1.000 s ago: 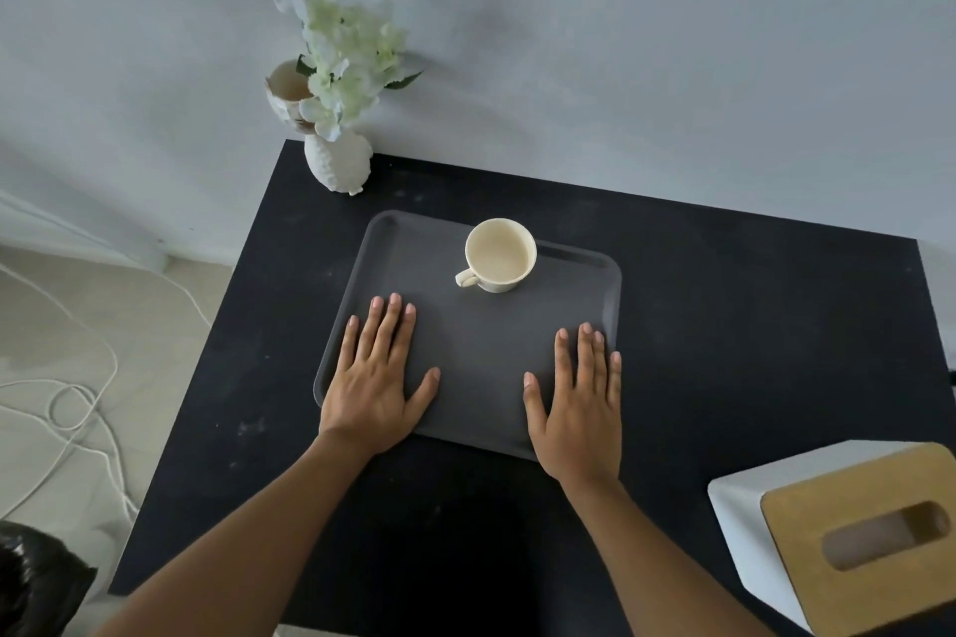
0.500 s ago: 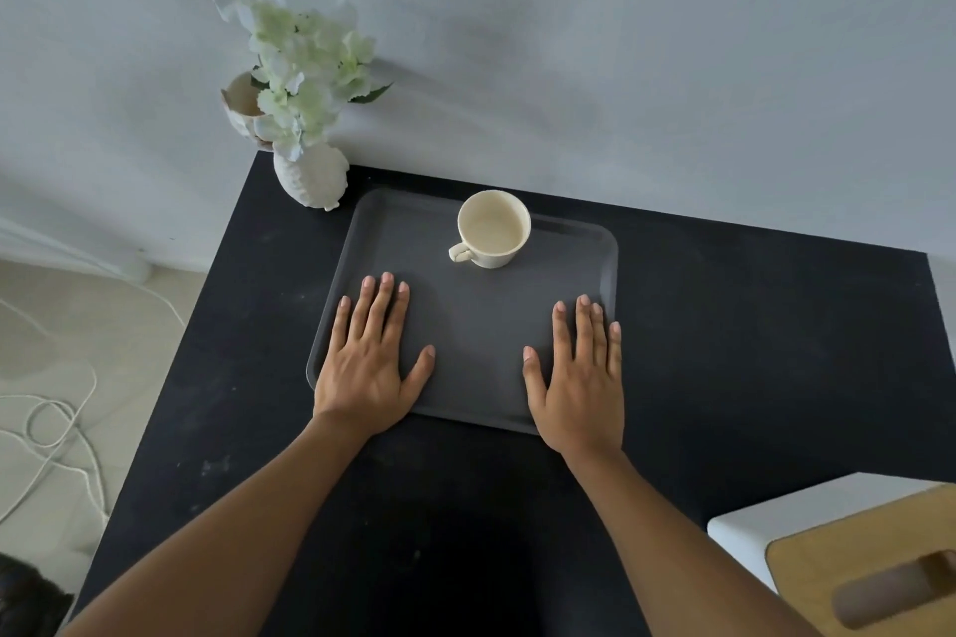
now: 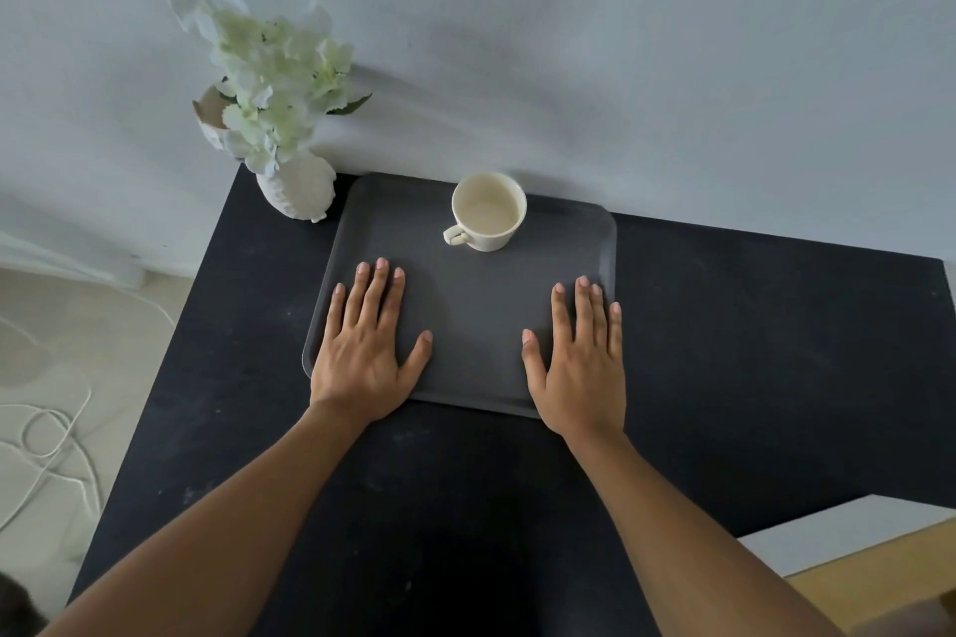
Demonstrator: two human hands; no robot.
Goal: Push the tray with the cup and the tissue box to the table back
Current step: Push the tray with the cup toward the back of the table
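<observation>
A dark grey tray lies on the black table, its far edge at the table's back by the wall. A cream cup stands upright on the tray's far middle, handle toward the left. My left hand lies flat on the tray's near left part, fingers spread. My right hand lies flat on the near right part, its little finger over the tray's right rim. The tissue box, white with a wooden top, sits at the table's near right corner, off the tray and partly cut off.
A white vase with pale flowers stands at the table's back left corner, just beside the tray. The wall runs along the table's back. White cables lie on the floor to the left.
Both flat hands have slid the tray with the cup away from me, up to the wall and next to the vase. The tissue box has stayed at the near right.
</observation>
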